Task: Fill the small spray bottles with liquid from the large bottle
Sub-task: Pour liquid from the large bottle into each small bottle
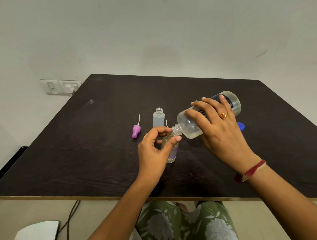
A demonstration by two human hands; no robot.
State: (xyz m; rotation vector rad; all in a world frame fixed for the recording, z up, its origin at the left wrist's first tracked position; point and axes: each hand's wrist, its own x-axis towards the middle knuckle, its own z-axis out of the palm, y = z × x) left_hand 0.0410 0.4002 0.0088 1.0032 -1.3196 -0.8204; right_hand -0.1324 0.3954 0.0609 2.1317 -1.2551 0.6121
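Note:
My right hand (219, 129) grips the large clear bottle (191, 125), which is tipped to the left with its open neck down. Its mouth meets the top of a small clear spray bottle (172, 154) standing on the dark table (81, 152). My left hand (154, 149) holds that small bottle near its neck between thumb and fingers. A second small bottle (158, 118) stands open just behind. A purple spray cap (136, 131) with a thin tube lies to its left. A second tube tip shows behind my left fingers.
A blue cap (241, 126) lies on the table behind my right hand. A wall socket with a plug (68, 87) sits at the table's far left corner. Cables (69, 218) and a pale object (35, 238) are on the floor at lower left.

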